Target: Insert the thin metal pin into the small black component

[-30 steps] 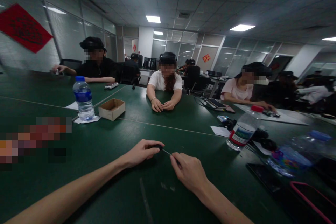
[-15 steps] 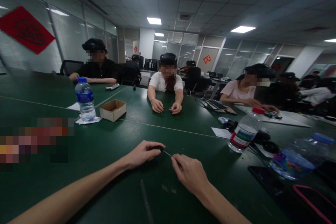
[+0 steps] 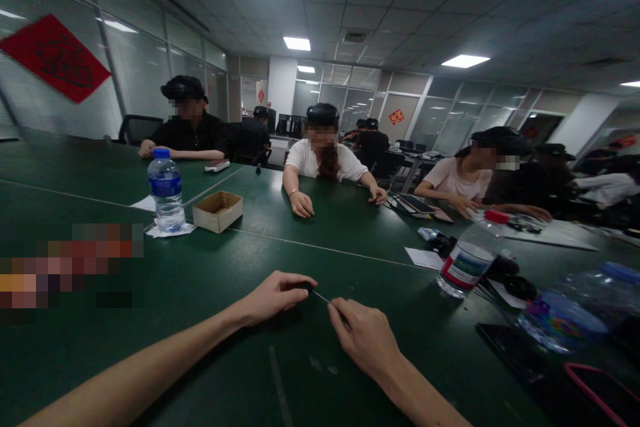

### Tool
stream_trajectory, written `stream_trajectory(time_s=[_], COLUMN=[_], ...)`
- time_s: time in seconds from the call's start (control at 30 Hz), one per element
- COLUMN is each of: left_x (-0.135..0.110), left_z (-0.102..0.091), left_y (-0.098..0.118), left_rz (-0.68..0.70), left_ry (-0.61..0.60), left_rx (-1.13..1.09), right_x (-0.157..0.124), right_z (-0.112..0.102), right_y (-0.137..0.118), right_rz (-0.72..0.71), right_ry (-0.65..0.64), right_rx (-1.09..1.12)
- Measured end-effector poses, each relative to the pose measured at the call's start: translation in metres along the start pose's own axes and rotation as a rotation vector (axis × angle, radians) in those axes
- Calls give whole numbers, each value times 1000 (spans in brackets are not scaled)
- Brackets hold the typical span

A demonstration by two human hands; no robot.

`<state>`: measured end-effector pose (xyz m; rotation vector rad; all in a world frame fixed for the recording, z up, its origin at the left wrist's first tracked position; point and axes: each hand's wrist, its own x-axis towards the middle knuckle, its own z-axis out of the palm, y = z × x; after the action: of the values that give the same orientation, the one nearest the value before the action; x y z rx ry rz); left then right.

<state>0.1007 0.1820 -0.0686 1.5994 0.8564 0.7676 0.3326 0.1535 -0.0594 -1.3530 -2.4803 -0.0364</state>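
Over the near part of the green table, my left hand [image 3: 277, 297] is closed, pinching a small black piece [image 3: 306, 287] between thumb and fingers. A thin metal rod [image 3: 321, 296] runs from that black piece to the fingertips of my right hand [image 3: 367, 333]. My right hand is curled shut around the rod's other end, which the fingers hide. Whether rod and black piece are one tool or two separate things, I cannot tell.
An open cardboard box [image 3: 218, 212] and a blue-capped water bottle [image 3: 167, 193] stand at left. On the right are a red-capped bottle [image 3: 470, 257], a tipped bottle [image 3: 575, 310] and a dark phone [image 3: 510, 350]. A person [image 3: 325, 160] sits opposite, others at the sides.
My hands keep the same hold and place on the table. The person opposite has moved one hand away, toward the right. The view has shifted slightly.
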Motion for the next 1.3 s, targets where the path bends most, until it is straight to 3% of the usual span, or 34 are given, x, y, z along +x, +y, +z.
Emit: stream_trajectory(time_s=[0.6,0.9,1.3], left_x=[0,-1,3], left_z=[2,1,2], left_y=[-3,5,-5], left_rz=[-4,-7,-7], left_ry=[21,-8,17], left_rx=[-115,-46,-143], right_x=[-1,-1,-2], right_z=[-2,0,4], right_y=[-1,2,5], right_rz=[-18,-101,-116], right_ry=[-3,82,92], right_rx=[50,96,96])
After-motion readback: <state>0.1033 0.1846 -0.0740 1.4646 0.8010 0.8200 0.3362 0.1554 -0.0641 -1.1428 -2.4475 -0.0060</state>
